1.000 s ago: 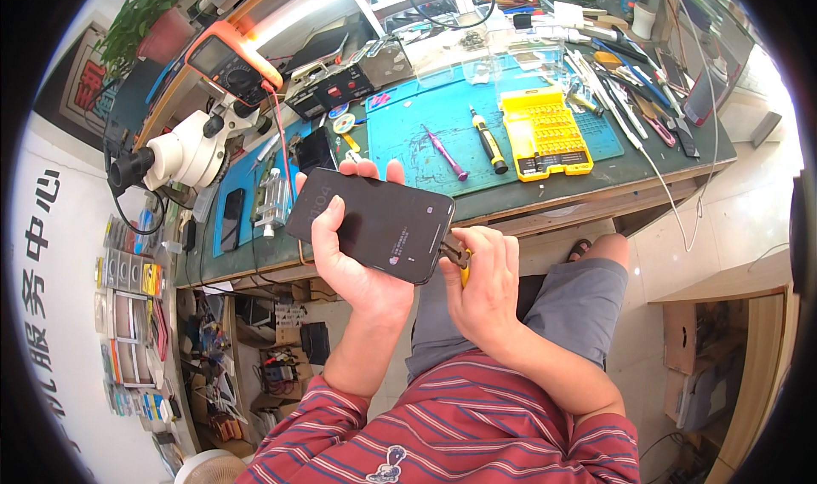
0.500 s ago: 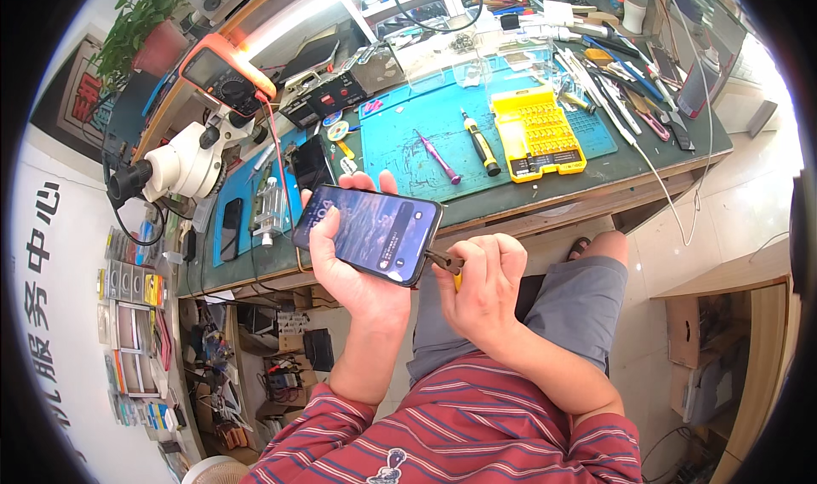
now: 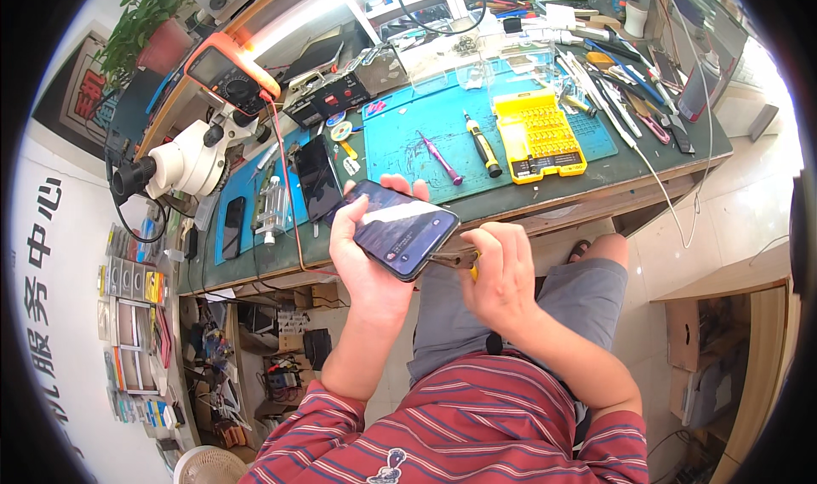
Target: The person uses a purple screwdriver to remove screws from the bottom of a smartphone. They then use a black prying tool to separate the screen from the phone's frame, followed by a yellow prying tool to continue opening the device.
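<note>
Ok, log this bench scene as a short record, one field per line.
Left hand: holding a phone, screen lit
Right hand: gripping dark-tipped, yellow-handled pliers, tip at the phone's near end
Mat area: blue mat, purple screwdriver, yellow-and-black screwdriver, open yellow bit case
Bench left: white microscope, orange multimeter

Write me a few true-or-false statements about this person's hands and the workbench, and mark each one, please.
1. The left hand holds a phone. True.
2. The right hand holds a paintbrush. False: it holds pliers with a bit of yellow grip showing.
3. The phone's screen is completely dark. False: it is lit.
4. A purple screwdriver lies on the blue mat. True.
5. The yellow bit case is shut. False: it lies open.
6. An orange multimeter sits toward the picture's upper left. True.
</note>
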{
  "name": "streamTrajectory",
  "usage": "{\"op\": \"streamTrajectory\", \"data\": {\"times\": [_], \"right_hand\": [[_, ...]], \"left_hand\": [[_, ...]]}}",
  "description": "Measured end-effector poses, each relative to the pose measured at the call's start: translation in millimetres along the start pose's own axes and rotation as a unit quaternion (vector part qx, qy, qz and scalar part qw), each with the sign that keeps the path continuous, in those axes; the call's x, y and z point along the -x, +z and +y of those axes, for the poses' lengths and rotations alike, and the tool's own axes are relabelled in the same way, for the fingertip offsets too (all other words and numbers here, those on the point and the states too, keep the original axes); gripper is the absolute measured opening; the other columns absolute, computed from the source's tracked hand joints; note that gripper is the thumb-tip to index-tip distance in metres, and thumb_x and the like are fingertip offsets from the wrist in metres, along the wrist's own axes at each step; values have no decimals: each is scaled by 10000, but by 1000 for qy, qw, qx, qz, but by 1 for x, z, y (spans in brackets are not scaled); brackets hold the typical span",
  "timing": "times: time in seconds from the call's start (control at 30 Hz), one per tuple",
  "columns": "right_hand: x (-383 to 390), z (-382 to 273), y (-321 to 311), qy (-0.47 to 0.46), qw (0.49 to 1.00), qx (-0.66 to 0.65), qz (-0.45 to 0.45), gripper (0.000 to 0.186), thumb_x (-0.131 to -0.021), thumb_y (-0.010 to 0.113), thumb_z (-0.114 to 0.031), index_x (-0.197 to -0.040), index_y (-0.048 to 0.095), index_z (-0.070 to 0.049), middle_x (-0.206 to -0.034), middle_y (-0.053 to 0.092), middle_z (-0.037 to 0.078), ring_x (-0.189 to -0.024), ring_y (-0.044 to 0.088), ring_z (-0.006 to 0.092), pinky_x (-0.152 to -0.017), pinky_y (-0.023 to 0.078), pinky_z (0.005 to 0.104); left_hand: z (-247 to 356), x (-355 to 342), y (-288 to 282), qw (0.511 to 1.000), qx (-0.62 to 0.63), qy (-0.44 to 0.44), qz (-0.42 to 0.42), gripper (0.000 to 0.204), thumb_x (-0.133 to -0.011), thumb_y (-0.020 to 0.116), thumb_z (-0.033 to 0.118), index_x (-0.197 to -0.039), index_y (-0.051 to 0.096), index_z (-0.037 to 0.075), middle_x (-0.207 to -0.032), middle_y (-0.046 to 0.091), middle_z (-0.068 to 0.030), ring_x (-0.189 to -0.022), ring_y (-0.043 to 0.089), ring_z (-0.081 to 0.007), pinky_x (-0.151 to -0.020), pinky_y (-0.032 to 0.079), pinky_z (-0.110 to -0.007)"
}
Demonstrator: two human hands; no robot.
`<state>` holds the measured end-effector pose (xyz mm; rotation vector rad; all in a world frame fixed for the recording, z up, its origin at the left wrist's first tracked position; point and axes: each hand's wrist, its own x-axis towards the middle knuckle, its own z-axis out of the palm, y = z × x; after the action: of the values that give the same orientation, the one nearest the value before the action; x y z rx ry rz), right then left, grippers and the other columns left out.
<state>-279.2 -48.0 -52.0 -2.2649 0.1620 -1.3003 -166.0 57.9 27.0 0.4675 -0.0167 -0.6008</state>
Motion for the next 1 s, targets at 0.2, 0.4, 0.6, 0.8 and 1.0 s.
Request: {"op": "streamTrajectory", "data": {"times": [0.2, 0.4, 0.6, 0.8, 1.0], "right_hand": [[12, -19, 19, 68, 995, -68, 13, 500, -703, 789, 18, -1127, 527, -19, -1028, 551, 158, -903, 555, 363, -784, 475, 437], [0, 9, 6, -75, 996, 23, 38, 339, -747, 727, 21, -1026, 544, -36, -867, 547, 124, -736, 550, 309, -647, 454, 412], [-4, 13, -2, -56, 998, 40, -9, 496, -732, 762, -40, -1188, 567, -35, -1056, 578, 126, -920, 584, 316, -783, 474, 424], [14, -12, 18, 45, 998, -36, 4, 549, -696, 790, 8, -1185, 541, -17, -1083, 565, 159, -944, 569, 351, -828, 472, 436], [13, -10, 16, 23, 999, -42, 7, 417, -762, 781, -39, -1111, 554, -43, -973, 551, 115, -840, 560, 306, -730, 466, 417]], "left_hand": [[-9, 3, 8, 988, -28, 154, 0, 197, -955, 579, 128, -1150, 553, 119, -1194, 594, -151, -1202, 590, -359, -1095, 485, -505], [11, -2, 1, 999, -44, 1, -5, 207, -943, 587, 121, -1143, 546, 88, -1130, 614, -161, -1117, 630, -334, -1084, 494, -518], [5, -5, 1, 998, -21, -17, 50, 153, -923, 582, 87, -1068, 552, 48, -1093, 627, -198, -1100, 633, -341, -1070, 492, -569], [0, 2, 5, 997, -16, 80, 15, 149, -925, 582, 94, -1070, 549, 76, -1153, 603, -171, -1151, 615, -325, -1127, 467, -532], [3, 2, 2, 996, -1, 83, 31, 156, -926, 578, 86, -1076, 541, 65, -1130, 604, -178, -1118, 626, -325, -1118, 470, -543]]}}
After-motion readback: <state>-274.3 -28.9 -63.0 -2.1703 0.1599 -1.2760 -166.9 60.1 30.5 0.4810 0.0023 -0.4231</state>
